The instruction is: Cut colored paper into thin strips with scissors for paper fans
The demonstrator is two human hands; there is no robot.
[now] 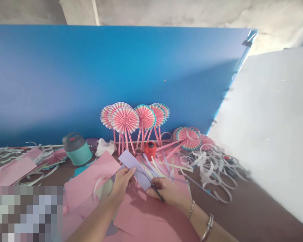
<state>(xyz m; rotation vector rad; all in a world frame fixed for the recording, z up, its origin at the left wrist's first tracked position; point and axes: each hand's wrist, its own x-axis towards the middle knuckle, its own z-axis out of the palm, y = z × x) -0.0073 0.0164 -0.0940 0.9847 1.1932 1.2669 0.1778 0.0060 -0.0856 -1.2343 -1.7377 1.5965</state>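
My left hand (123, 183) pinches a lavender strip of paper (138, 173) between thumb and fingers, holding it at a slant over pink sheets. Closed around a pair of scissors with a dark handle (157, 192), my right hand (166, 191) is at the near end of that paper. The blades lie along the paper's right edge. A bracelet and a bangle circle my right wrist. Beneath both hands are large pink paper sheets (151, 215). Narrow lavender and cream strips (166, 166) lie just beyond my right hand.
Several round pleated paper fans (125, 120) stand against the blue panel (141, 67). More fans (189, 137) lie to their right. A red spool (150, 150) sits before them. A teal container (78, 151) stands left. Curled paper strips (212, 164) heap on the right; a white panel (275, 134) rises beyond.
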